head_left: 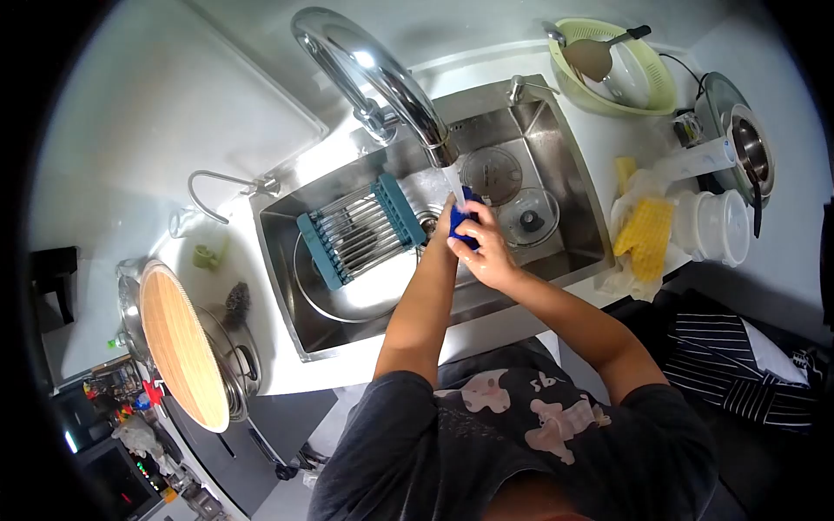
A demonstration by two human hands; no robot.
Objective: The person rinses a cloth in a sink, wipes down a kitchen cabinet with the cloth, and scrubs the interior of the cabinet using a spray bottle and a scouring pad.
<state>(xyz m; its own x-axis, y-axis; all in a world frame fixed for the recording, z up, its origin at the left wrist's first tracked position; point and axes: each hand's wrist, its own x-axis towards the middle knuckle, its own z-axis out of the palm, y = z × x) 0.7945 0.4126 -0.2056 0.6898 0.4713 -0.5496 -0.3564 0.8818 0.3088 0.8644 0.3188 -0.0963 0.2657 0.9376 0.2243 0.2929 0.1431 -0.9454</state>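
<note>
While the curved chrome tap (415, 102) runs, a small deep-blue, soft-looking piece (458, 224) sits between left hand (446, 217) and right hand (492, 255), long axis roughly along the left forearm (419, 308); right fingers are curled onto it, left ones, can't tell.

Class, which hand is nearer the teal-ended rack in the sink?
Left. The left hand is just right of the rack; the right hand is farther right.
</note>
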